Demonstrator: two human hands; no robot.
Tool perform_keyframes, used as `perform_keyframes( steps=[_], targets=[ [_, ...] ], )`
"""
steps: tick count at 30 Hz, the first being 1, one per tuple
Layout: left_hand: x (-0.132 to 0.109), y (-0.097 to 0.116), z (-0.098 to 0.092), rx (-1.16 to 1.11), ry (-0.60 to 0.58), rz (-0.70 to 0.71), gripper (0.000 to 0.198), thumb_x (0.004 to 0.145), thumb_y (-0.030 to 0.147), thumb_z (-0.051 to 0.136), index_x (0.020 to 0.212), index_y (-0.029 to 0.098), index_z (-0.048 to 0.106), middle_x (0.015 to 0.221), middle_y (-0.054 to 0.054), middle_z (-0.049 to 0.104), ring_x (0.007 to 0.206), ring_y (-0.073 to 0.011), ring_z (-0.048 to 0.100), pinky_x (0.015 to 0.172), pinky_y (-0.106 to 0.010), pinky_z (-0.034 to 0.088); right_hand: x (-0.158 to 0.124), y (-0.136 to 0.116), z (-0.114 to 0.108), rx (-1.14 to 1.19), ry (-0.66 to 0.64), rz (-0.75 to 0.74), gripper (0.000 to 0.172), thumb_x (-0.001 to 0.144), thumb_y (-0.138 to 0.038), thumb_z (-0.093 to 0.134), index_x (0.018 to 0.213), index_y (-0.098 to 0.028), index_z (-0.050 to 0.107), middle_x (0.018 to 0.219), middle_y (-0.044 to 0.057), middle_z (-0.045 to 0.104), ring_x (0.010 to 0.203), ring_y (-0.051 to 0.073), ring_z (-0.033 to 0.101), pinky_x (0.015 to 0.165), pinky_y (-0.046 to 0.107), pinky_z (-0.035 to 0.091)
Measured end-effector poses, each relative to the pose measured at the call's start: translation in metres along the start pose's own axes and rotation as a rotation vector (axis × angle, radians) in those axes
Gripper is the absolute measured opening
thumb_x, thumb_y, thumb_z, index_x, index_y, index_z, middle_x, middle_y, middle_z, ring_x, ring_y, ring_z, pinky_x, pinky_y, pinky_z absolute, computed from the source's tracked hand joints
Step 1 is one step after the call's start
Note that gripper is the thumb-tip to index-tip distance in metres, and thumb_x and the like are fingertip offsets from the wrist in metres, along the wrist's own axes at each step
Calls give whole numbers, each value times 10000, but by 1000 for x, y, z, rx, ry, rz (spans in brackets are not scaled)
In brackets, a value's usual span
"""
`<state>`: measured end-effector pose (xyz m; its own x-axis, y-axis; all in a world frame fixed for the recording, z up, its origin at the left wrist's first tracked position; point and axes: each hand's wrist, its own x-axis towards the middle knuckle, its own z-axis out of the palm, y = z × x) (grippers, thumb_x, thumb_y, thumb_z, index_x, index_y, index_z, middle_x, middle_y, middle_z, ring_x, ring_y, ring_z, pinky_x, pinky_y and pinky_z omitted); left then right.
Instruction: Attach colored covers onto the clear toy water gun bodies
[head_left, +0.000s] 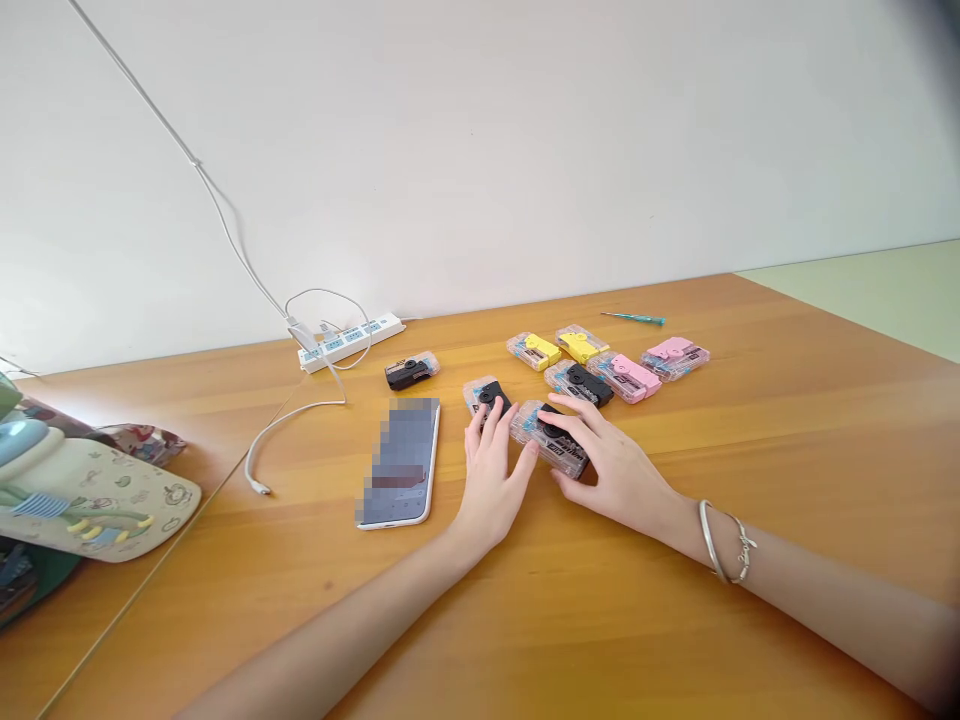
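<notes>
My right hand [619, 465] grips a small flat device in clear plastic with a black panel [566, 450], its fingers over the top and thumb along the near edge. My left hand [491, 475] has its fingers stretched out. Their tips rest on a second clear-and-black device [480, 390], and the thumb reaches the near corner of the one in my right hand. Just behind lies another clear-and-black device [577, 382]. Beyond are yellow devices [534, 350] and pink devices [634, 377] of the same shape. Fingers partly hide both devices I touch.
A phone [401, 465] lies left of my left hand. One more black device [411, 371] sits behind it, near a white power strip [351, 342] and a loose white cable [259, 440]. A teal-handled screwdriver [637, 318] lies at the back. A patterned bag [97, 490] stands at left.
</notes>
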<state>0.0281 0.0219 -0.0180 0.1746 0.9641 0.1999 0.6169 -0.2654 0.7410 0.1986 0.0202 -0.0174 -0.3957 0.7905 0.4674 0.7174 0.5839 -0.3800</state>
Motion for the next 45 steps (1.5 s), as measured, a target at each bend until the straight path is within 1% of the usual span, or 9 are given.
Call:
perform_keyframes(
  steps=[5, 13, 17, 22, 26, 29, 33, 37, 45],
  targets=[
    [1, 0, 1, 168, -45, 48, 464, 897, 331, 390, 1351, 240, 348, 1439, -27, 369, 1353, -205, 212, 1122, -465, 117, 4, 4, -1, -20, 69, 71, 396, 754, -238, 527, 1147, -228, 474, 1268, 90, 505, 1165, 240, 493, 904, 396, 425],
    [-7, 6, -4, 270, 53, 152, 504, 803, 212, 505, 1291, 281, 399, 1345, -18, 478, 1189, -250, 401, 974, -452, 310, 7, 16, 0, -200, 105, 22, 380, 770, -241, 517, 1147, -221, 480, 1194, 90, 572, 1083, 252, 524, 829, 398, 370],
    [-13, 15, -7, 310, 15, 258, 521, 772, 166, 516, 1270, 273, 408, 1247, -31, 549, 1087, -242, 485, 889, -401, 362, 6, 16, 2, -228, 87, 4, 308, 763, -243, 541, 1068, -224, 506, 1130, 75, 605, 995, 254, 533, 793, 394, 364],
    [-13, 21, -14, 398, 14, 382, 599, 741, 278, 590, 1301, 247, 379, 1342, -56, 471, 1175, -254, 432, 1002, -435, 272, 6, 12, 3, -196, 68, 12, 286, 762, -269, 566, 1035, -211, 508, 1107, 71, 609, 993, 245, 521, 805, 395, 376],
    [-10, 12, -22, 494, -7, 297, 745, 695, 503, 614, 1329, 207, 359, 1420, -99, 380, 1257, -307, 353, 1043, -521, 209, 4, 11, 3, -176, 34, -12, 437, 757, -369, 587, 1148, -204, 485, 1239, 96, 540, 1085, 274, 464, 868, 437, 370],
    [-9, 4, -25, 526, -58, 251, 857, 663, 542, 623, 1373, 196, 291, 1423, -112, 378, 1254, -322, 363, 1035, -546, 220, 4, 8, 2, -173, 27, -60, 524, 764, -380, 573, 1239, -208, 434, 1298, 100, 495, 1114, 296, 427, 907, 470, 350],
    [-11, 3, -26, 506, -104, 248, 872, 624, 481, 672, 1369, 222, 300, 1374, -88, 438, 1177, -307, 443, 985, -494, 325, 5, 4, -2, -149, 71, -97, 343, 763, -272, 550, 1098, -222, 498, 1160, 87, 570, 1071, 284, 455, 900, 459, 342],
    [-11, 6, -25, 453, -94, 240, 825, 601, 430, 706, 1324, 238, 359, 1328, -80, 471, 1150, -297, 455, 930, -453, 389, 6, 5, -2, -131, 87, -72, 100, 806, -184, 468, 895, -215, 499, 922, 47, 627, 890, 226, 544, 798, 406, 364],
    [-10, 8, -24, 389, -6, 294, 852, 590, 406, 735, 1328, 260, 337, 1376, -84, 418, 1191, -299, 413, 958, -465, 363, 5, 2, -5, 57, 43, -25, 165, 886, -257, 410, 1030, -237, 487, 1037, 71, 622, 1048, 247, 509, 881, 452, 349]
  ],
)
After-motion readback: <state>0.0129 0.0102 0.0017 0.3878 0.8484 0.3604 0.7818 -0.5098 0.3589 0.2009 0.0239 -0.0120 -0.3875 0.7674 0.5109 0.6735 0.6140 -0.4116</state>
